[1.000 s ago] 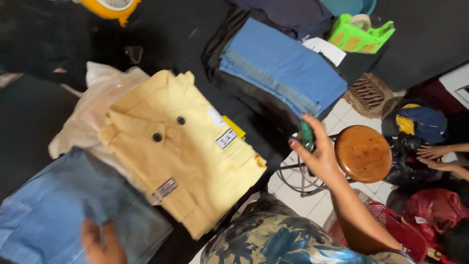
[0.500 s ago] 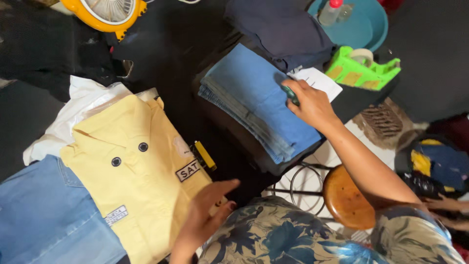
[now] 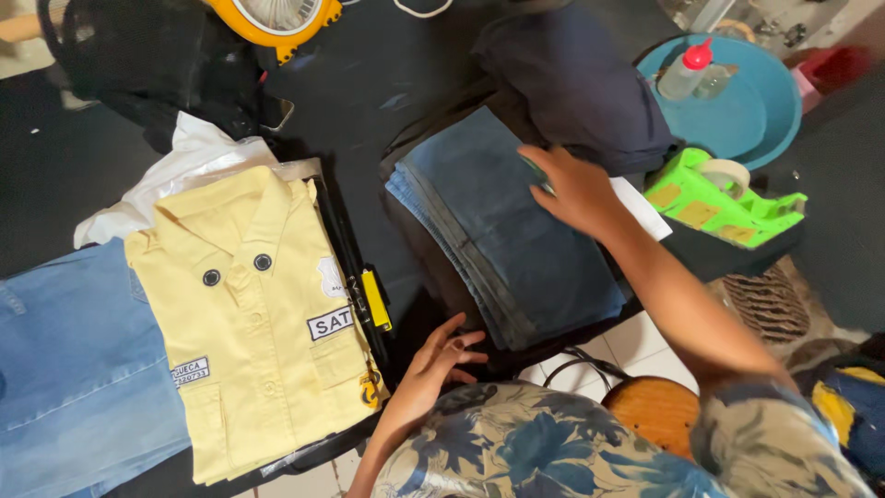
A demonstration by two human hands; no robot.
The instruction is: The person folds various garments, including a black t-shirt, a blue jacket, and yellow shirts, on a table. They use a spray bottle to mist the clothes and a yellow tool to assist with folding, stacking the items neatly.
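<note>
Right hand flat on folded blue jeans, something small and green under the fingers, too hidden to identify. Left hand open, fingers spread, hovering at the near edge of the dark bench, just beside a yellow marker. Folded yellow shirt with patches to the left, lying partly on a white cloth; lighter denim at far left. Dark navy garment behind the jeans. Green tape dispenser to the right, teal basin holding a red-capped squeeze bottle. Round wooden stool below.
</note>
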